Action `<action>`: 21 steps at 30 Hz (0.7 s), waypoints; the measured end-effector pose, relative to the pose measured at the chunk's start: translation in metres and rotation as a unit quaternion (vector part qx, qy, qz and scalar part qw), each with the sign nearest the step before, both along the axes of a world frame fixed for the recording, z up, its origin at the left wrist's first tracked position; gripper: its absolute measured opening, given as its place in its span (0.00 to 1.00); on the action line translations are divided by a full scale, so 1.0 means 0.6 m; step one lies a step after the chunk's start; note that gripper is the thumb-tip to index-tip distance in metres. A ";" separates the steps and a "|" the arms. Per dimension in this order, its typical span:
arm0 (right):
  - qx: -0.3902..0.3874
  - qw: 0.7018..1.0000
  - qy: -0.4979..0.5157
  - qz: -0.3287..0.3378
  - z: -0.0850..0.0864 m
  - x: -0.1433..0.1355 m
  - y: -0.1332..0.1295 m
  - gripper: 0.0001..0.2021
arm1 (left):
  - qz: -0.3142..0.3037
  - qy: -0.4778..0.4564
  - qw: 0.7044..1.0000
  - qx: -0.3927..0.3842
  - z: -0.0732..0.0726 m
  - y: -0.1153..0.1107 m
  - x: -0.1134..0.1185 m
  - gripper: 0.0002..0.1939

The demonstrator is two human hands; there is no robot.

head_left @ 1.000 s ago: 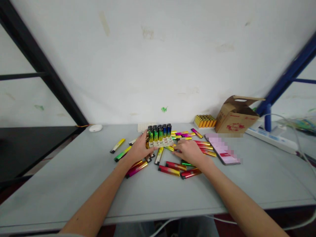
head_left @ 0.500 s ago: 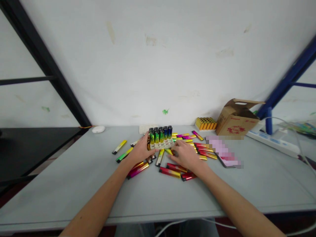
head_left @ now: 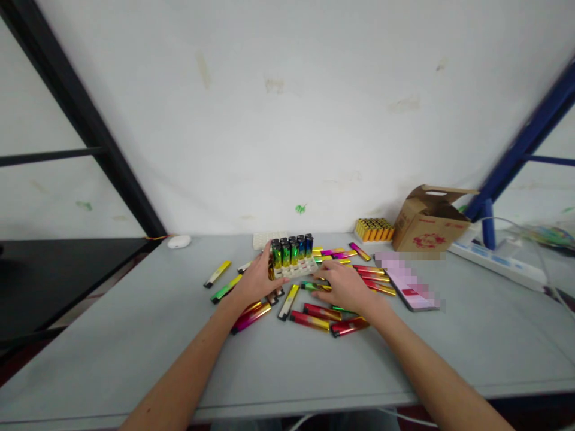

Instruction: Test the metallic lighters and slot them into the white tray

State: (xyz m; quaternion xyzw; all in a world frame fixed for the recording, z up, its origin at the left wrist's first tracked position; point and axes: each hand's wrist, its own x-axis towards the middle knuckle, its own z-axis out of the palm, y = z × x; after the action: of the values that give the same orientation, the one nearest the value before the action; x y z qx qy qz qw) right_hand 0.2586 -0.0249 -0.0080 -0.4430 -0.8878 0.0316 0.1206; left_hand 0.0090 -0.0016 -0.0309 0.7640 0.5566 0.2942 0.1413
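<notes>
A white slotted tray (head_left: 296, 269) holds several shiny lighters (head_left: 294, 252) upright, black caps up, coloured from green-yellow to blue. My left hand (head_left: 257, 278) grips the tray's left end, thumb along the front side. Just right of the tray, my right hand (head_left: 341, 284) has its fingers curled down onto a green lighter (head_left: 313, 286) lying on the table. Loose lighters lie around both hands: a yellow one (head_left: 288, 302) between them, red-gold ones (head_left: 309, 321) before my right hand, and a purple-gold one (head_left: 251, 317) beside my left wrist.
A second white tray (head_left: 268, 239) lies behind the held one. Toward the back right are a block of orange-yellow cylinders (head_left: 375, 230), an open cardboard box (head_left: 429, 227) and a power strip (head_left: 498, 263). A phone (head_left: 411, 287) lies right of the lighters; a white case (head_left: 179, 241) sits back left.
My right hand has shifted slightly, and a green lighter now shows under its fingertips. The left hand stays on the tray. The whole view has tilted a little.
</notes>
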 end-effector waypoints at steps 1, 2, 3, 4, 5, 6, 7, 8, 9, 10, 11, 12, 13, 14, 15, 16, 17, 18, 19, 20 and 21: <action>-0.006 1.000 0.003 0.011 -0.004 -0.004 0.001 0.13 | -0.002 0.000 1.000 0.002 0.001 0.000 0.000 0.50; -0.011 1.000 0.007 0.022 -0.007 -0.006 0.003 0.12 | -0.005 0.001 1.000 0.003 0.002 -0.001 0.000 0.50; -0.015 0.999 0.018 0.034 -0.009 -0.007 0.004 0.11 | -0.007 0.004 1.000 0.004 0.002 -0.001 0.000 0.51; -0.019 0.998 0.038 0.046 -0.011 -0.007 0.005 0.10 | -0.008 0.006 1.000 0.002 0.003 -0.001 0.000 0.51; -0.025 0.996 0.069 0.056 -0.010 -0.005 0.007 0.09 | -0.008 0.009 1.000 -0.001 0.004 -0.001 0.000 0.51; -0.035 0.991 0.115 0.062 -0.009 -0.003 0.009 0.09 | -0.007 0.012 1.000 -0.005 0.005 -0.001 0.000 0.51; -0.051 0.981 0.174 0.062 -0.007 0.000 0.012 0.09 | -0.006 0.014 1.000 -0.007 0.006 -0.001 0.000 0.51; -0.074 0.965 0.244 0.055 -0.004 0.002 0.015 0.10 | -0.005 0.016 1.000 -0.007 0.006 0.000 0.000 0.51; -0.104 0.941 0.318 0.042 -0.001 0.004 0.018 0.10 | -0.005 0.018 1.000 -0.006 0.006 0.000 0.000 0.51; -0.139 0.909 0.391 0.027 0.002 0.005 0.021 0.11 | -0.006 0.019 1.000 -0.004 0.006 0.000 0.000 0.51; -0.178 0.871 0.458 0.011 0.004 0.005 0.025 0.12 | -0.008 0.019 1.000 0.000 0.005 0.000 0.000 0.51; -0.216 0.828 0.518 -0.004 0.006 0.005 0.028 0.12 | -0.013 0.019 1.000 0.002 0.005 0.001 0.000 0.51; -0.252 0.785 0.567 -0.016 0.006 0.004 0.031 0.13 | -0.018 0.019 1.000 0.004 0.004 0.001 0.000 0.50; -0.283 0.744 0.605 -0.025 0.006 0.003 0.034 0.13 | -0.023 0.019 1.000 0.006 0.004 0.000 0.000 0.50; -0.311 0.708 0.633 -0.031 0.006 0.002 0.036 0.14 | -0.027 0.019 0.999 0.009 0.003 0.000 0.001 0.50; -0.337 0.678 0.652 -0.033 0.005 0.001 0.038 0.14 | -0.031 0.019 0.999 0.011 0.003 0.000 0.001 0.50; -0.362 0.655 0.663 -0.030 0.004 0.001 0.040 0.16 | -0.034 0.019 0.999 0.012 0.004 -0.001 0.002 0.50; -0.387 0.636 0.667 -0.023 0.002 0.000 0.041 0.17 | -0.036 0.019 0.999 0.013 0.004 -0.002 0.002 0.50; -0.409 0.622 0.668 -0.016 0.001 0.000 0.042 0.19 | -0.039 0.018 0.999 0.012 0.004 -0.002 0.003 0.50; -0.429 0.610 0.666 -0.010 -0.001 0.001 0.042 0.21 | -0.042 0.017 0.999 0.010 0.004 -0.003 0.004 0.50; -0.444 0.602 0.664 -0.005 -0.002 0.001 0.042 0.23 | -0.044 0.015 0.999 0.009 0.004 -0.003 0.004 0.50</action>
State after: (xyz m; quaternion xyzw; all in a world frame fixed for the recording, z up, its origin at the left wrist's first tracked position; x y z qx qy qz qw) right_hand 0.2590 0.0005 -0.0093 -0.3041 -0.4380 0.7066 0.4652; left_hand 0.0113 -0.0033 -0.0285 0.7931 0.5223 0.2809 0.1391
